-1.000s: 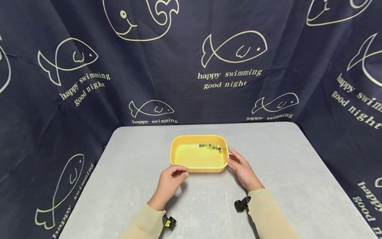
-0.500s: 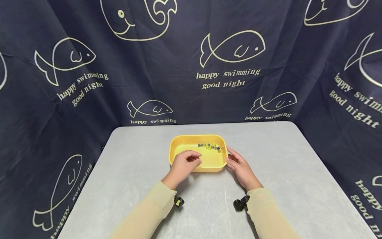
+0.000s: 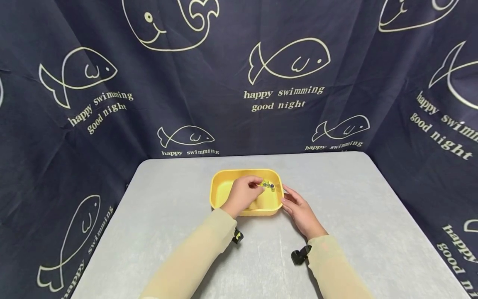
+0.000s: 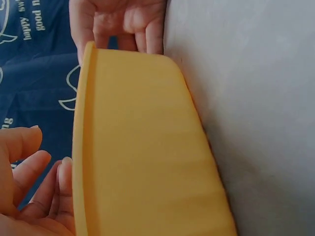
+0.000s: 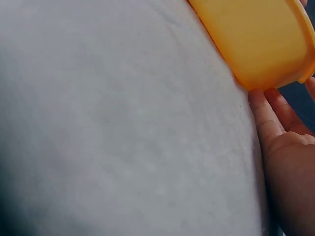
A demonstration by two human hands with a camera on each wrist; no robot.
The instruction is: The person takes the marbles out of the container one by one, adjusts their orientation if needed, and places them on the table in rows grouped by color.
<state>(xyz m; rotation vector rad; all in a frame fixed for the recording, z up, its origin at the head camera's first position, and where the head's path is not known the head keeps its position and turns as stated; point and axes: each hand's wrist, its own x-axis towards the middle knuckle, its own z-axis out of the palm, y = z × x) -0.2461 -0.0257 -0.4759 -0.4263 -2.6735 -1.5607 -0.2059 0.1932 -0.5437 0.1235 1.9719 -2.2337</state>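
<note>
A yellow plastic tub [image 3: 220, 174] stands on the table with several small glass marbles [image 3: 269, 185], dark blue and yellowish, inside toward its right end. My left hand [image 3: 243, 194] reaches over the front wall into the tub, fingers loosely bent beside the marbles and covering some of them. In the left wrist view the thumb and fingers of the left hand [image 4: 32, 191] stand apart, partly hidden behind the tub's wall [image 4: 142, 142]. Against the outside of the right end, my right hand [image 3: 301, 212] rests with fairly straight fingers touching the wall [image 5: 261, 44].
The tub sits near the middle of a light grey table [image 3: 358, 224] with rounded far corners. Dark blue cloth [image 3: 231, 120] printed with fish and lettering hangs behind and on both sides. Black wrist devices [image 3: 300, 254] are on both sleeves.
My left hand has moved from the tub's front left edge, over the wall, rightward to the marbles inside. The right hand stays at the right end.
</note>
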